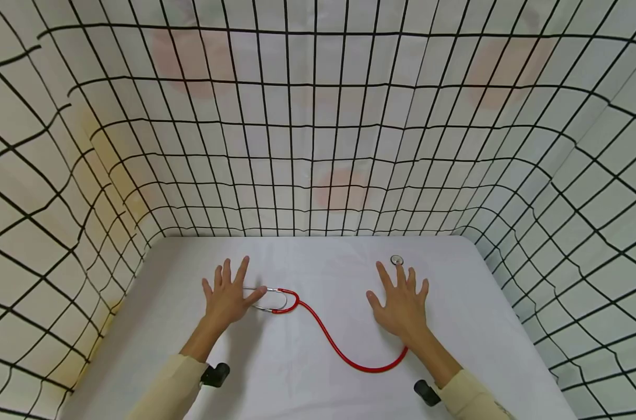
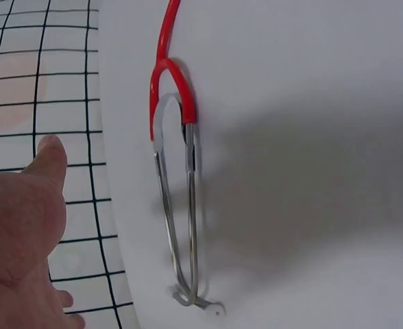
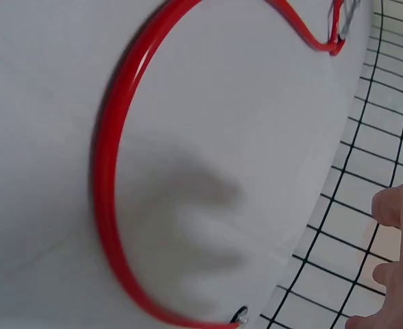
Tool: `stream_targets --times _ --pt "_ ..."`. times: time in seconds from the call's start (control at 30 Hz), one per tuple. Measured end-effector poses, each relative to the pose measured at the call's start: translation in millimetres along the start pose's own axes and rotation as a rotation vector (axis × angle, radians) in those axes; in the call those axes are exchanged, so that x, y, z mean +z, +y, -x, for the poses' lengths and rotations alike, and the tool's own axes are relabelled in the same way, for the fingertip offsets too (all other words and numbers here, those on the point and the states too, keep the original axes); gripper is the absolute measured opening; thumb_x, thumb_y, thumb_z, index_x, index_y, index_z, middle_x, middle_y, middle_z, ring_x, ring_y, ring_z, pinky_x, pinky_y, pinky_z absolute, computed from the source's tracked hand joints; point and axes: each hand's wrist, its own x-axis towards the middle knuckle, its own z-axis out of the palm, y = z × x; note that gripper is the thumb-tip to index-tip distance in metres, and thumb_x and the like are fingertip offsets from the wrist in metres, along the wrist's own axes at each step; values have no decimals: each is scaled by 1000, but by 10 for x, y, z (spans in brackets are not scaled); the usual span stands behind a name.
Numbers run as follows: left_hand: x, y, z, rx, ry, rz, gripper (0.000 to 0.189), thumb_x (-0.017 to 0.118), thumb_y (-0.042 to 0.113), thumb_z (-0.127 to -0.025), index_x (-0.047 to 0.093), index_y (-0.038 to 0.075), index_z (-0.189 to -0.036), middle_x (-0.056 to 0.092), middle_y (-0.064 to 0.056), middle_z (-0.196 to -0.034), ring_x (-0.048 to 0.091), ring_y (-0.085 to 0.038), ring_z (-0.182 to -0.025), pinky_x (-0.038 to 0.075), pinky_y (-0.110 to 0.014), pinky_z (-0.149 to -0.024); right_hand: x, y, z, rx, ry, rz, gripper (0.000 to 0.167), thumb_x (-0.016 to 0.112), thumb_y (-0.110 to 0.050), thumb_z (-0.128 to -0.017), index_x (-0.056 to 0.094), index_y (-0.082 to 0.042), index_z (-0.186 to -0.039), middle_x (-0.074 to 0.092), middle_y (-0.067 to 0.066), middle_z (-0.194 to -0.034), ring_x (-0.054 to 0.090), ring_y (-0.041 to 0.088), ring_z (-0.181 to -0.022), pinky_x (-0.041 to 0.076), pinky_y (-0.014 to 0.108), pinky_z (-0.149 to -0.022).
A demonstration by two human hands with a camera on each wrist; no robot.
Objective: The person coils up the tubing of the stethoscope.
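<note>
A stethoscope with red tubing [image 1: 325,332] lies on a white tabletop. Its metal ear tubes [image 2: 191,205] point left, and the round chest piece [image 1: 397,259] sits toward the back right. My left hand [image 1: 227,302] hovers over the ear-tube end with fingers spread, hiding part of it in the head view; the left wrist view shows the hand apart from it. Above the right part of the tubing is my right hand [image 1: 401,306], fingers also spread, its fingertips near the chest piece. Neither hand holds anything. My right hand and forearm cover a stretch of the tubing.
Black wire grid [image 1: 312,134] rises behind the table and along both sides, with pale cloth beyond it. The white tabletop [image 1: 307,391] extends toward me. Small black devices are on my left wrist [image 1: 215,375] and right wrist [image 1: 427,392].
</note>
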Motion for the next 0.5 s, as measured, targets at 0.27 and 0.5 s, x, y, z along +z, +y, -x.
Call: stream_targets --times 0.27,0.5 --pt "15 71 -55 -10 -66 34 87 63 51 -95 19 17 -163 13 -34 -164 11 -54 -151 3 -77 -116 124 -300 -78 -12 -67 -52 71 56 -48 -97 33 -24 -159 37 28 -155 24 53 -147 10 77 -114" --pt "61 70 -148 -20 -101 54 84 65 44 -96 22 15 -162 19 -35 -161 20 -52 -149 10 -76 -116 252 -616 -175 -19 -121 -135 68 59 -48 -97 41 -17 -155 51 25 -145 43 45 -136 26 68 -109"
